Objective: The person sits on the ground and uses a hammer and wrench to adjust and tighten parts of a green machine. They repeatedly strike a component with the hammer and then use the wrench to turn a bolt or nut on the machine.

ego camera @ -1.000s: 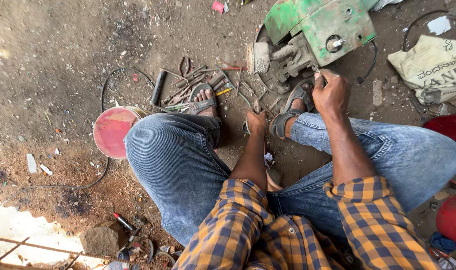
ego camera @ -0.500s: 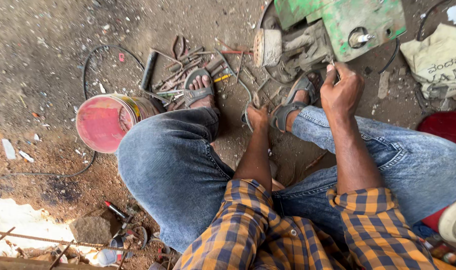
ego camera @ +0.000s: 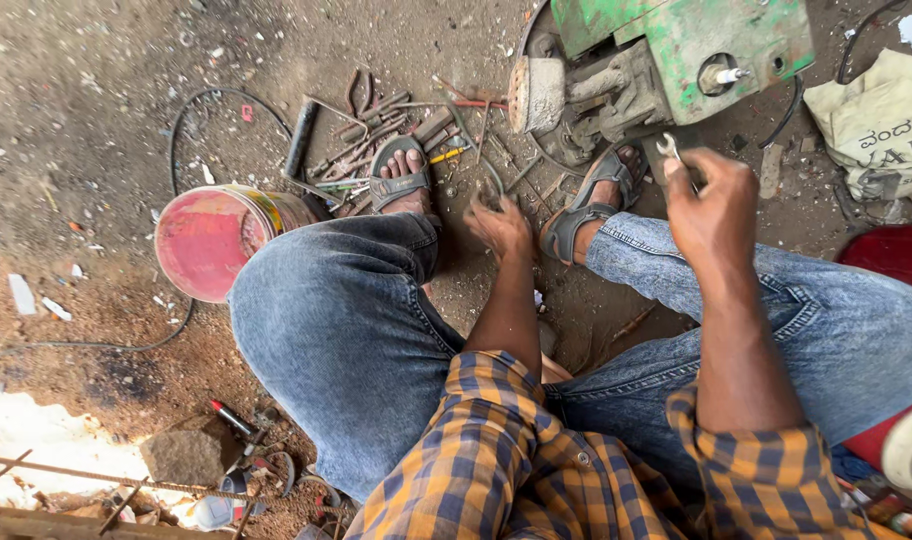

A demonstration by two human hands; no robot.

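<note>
Head view is filled from above by a seated person's 2 legs in blue jeans (ego camera: 346, 330) and the sleeves of a yellow and navy checked shirt (ego camera: 516, 460). Bare dirt floor (ego camera: 86, 110) is seen all around, strewn with scraps and stones. At the top right a green machine (ego camera: 716, 40) with worn paint is set, with a round grey metal part (ego camera: 534, 95) fixed at its left end and a black cable looped beside it. A pale printed sack (ego camera: 881, 125) is laid at the right edge, well apart from the hands. A round tin with a pink lid (ego camera: 208, 243) is laid on its side just beside the left knee. 2 feet in grey sandals are planted on the floor, the left sandal (ego camera: 398, 178) near the tin and the right sandal (ego camera: 588, 205) below the machine. Behind the left foot a heap of rusty tools (ego camera: 376, 125) is scattered, pliers and rods among them.

The right hand (ego camera: 714, 205) is closed around a small metal spanner (ego camera: 670, 148), whose open end is shown just above the fingers, close under the machine. The left hand (ego camera: 499, 225) is lowered to the floor between the 2 feet, its fingers curled down among small metal bits; whether anything is gripped cannot be told.
</note>
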